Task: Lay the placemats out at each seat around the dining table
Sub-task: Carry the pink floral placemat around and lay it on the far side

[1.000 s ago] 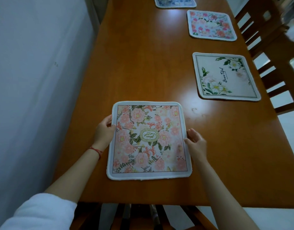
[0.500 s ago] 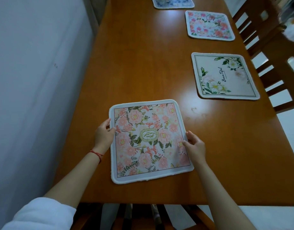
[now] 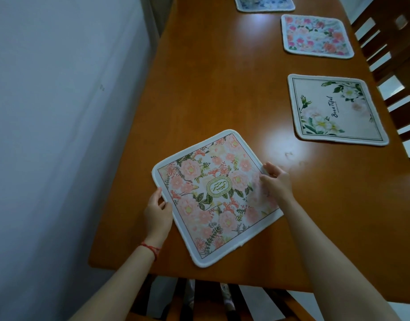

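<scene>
A square placemat with pink flowers and a green oval emblem (image 3: 216, 195) lies skewed near the front end of the wooden dining table (image 3: 222, 89). My left hand (image 3: 158, 214) grips its left edge, thumb on top. My right hand (image 3: 276, 181) pinches its right edge, fingers curled over the border. Three other placemats lie along the table's right side: a cream one with white flowers and script (image 3: 335, 110), a pink and blue floral one (image 3: 316, 35), and a blue one (image 3: 264, 3) cut off at the top.
A pale wall (image 3: 60, 135) runs close along the table's left side. Wooden chairs (image 3: 393, 49) stand at the right side. Another chair's slats (image 3: 222, 302) show under the front edge.
The pink floral placemat has turned clockwise from square to skewed, both hands keeping hold of its side edges. The view has shifted a little to the left.
</scene>
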Available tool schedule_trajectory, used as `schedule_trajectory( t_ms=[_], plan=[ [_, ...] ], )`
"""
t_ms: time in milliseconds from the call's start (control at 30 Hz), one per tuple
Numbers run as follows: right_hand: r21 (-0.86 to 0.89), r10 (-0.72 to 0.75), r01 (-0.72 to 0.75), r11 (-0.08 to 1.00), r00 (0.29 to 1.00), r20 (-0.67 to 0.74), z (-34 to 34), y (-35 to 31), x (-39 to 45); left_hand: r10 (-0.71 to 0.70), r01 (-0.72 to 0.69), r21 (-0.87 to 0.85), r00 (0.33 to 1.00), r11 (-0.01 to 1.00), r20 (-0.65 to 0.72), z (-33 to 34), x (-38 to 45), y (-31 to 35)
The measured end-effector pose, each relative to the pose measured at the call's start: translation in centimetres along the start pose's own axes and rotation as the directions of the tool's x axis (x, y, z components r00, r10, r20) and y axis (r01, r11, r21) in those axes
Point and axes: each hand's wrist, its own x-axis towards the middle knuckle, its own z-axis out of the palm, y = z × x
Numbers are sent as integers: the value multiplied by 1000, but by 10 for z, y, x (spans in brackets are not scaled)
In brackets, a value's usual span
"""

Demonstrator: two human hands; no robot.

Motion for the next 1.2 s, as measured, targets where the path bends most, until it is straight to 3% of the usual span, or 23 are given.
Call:
schedule_trajectory(
  t_ms=[300, 633, 933, 1200],
  plan=[
    [38, -5, 8, 999, 997, -75, -7, 5, -3, 55, -53, 66, 998, 996, -28, -10, 6, 1],
    [20, 68, -65, 998, 963, -260, -25, 36, -39, 303, -316, 253, 949, 914, 92, -19, 64, 46],
    [108, 168, -138, 985, 914, -369, -23, 48, -69, 303, -370, 307, 921, 877, 244, -2, 98, 68],
    [165, 201, -146, 975, 895, -398, -9, 45, -70, 281, -357, 304, 922, 883, 265, -2, 92, 69]
  ],
)
